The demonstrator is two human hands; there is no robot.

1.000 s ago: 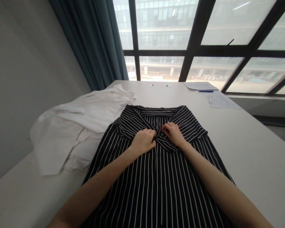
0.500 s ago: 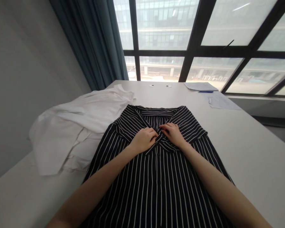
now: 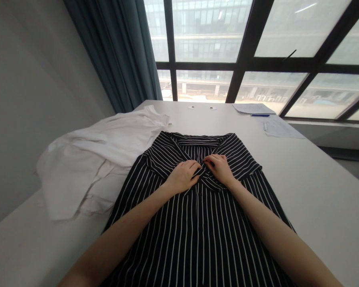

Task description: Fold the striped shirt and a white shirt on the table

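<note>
A black shirt with white stripes [image 3: 197,235] lies flat, front up, its wide collar toward the window. Both of my hands are at the base of its neckline, where the collar edges cross. My left hand [image 3: 184,176] is closed with fingertips and thumb pinched on the shirt's crossed fabric. Just to its right, my right hand [image 3: 218,167] is closed too, thumb and fingers pinching the cloth at the neckline. The exact bit of cloth under the fingertips is partly hidden. Below the hands, loose collar ends [image 3: 212,184] spread over the shirt front.
A heap of white cloth [image 3: 101,147] lies left of the shirt on the white table [image 3: 311,179]. Papers [image 3: 283,128] and a blue pen [image 3: 260,115] rest at the far right. Behind stand a blue curtain [image 3: 119,52] and a window.
My left hand's fingers have shifted slightly right and changed their grip on the crossed fabric. My right hand's fingertips have drawn closer together. The shirt stays in place.
</note>
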